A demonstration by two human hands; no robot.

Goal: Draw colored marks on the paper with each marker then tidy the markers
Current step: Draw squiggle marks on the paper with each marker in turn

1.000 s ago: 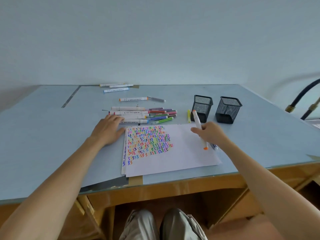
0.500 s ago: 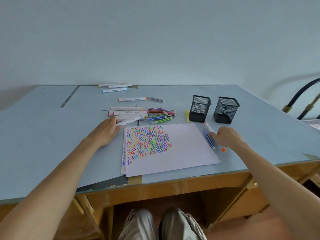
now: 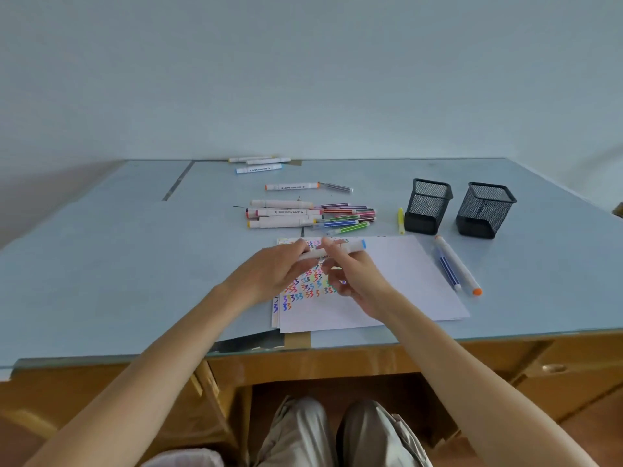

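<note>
While held level over the paper [image 3: 387,281], marker [image 3: 337,251] pinched by left hand [image 3: 269,276] and right hand [image 3: 357,279], likely for uncapping; spare markers [image 3: 303,215] at twelve o'clock.

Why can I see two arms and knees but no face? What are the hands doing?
The camera sits on the person's head and looks down, so you see what they see: their own arms and knees. The left hand and right hand both hold one white marker with a blue end above the paper, which is full of colored squiggles. On the table lie a bunch of other markers, an orange-tipped marker beside the paper, and two black mesh cups.
</note>
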